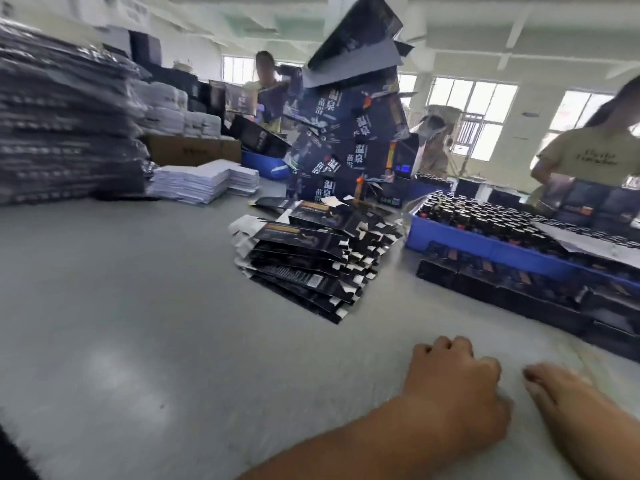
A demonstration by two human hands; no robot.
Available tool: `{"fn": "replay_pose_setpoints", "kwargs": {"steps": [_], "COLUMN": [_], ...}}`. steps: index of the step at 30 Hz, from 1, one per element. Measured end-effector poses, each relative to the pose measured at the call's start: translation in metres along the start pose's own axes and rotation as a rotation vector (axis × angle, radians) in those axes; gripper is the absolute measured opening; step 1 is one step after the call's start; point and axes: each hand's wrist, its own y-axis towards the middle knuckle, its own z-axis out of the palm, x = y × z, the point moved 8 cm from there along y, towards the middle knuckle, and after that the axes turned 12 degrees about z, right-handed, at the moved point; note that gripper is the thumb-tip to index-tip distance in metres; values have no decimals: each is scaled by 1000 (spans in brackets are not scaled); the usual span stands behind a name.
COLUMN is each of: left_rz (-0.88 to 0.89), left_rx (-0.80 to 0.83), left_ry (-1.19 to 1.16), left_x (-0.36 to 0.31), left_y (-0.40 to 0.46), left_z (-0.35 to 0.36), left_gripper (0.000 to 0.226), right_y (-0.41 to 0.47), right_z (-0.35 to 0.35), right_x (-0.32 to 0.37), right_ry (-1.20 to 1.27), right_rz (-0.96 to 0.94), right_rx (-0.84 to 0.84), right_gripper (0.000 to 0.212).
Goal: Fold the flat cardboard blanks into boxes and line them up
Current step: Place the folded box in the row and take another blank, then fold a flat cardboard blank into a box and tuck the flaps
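1. The left hand is resting on the bench, fingers curled, holding nothing.
2. The right hand is lying beside it, fingers relaxed and empty.
3. The pile of flat blanks is sitting mid-bench, straight beyond and slightly left, nearer the left hand, long sides running toward the near right edge.

I count 2 bare hands on the grey table: my left hand and my right hand. There is 1 fanned pile of flat black printed cardboard blanks in the middle; its sheets overlap too much for me to count. Behind it rises 1 leaning tower of folded dark blue printed boxes, number unclear. I see 2 blue plastic crates: 1 on the right filled with dark bottles, too many and too blurred to count, and 1 farther back. 1 stack of white sheets sits left. 2 other people stand beyond the table.
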Motion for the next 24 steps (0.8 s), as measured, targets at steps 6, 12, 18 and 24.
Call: {"fn": "replay_pose_setpoints", "kwargs": {"steps": [6,12,18,24], "left_rz": [-170,-480,-644,-370], "left_rx": [-80,-223,-173,0], "left_ry": [133,218,226,258], "left_x": [40,95,124,72], "left_y": [-12,-37,-50,-28], "left_z": [-30,-64,-62,-37], "left_gripper": [41,43,61,62], "right_y": [-11,-41,-54,-64], "right_z": [-8,-23,-32,-35], "right_x": [8,16,22,23], "right_ry": [11,98,132,148], "right_rz": [86,53,25,-15], "right_rx": [-22,-50,-49,-71], "right_gripper": [37,34,33,33]}}
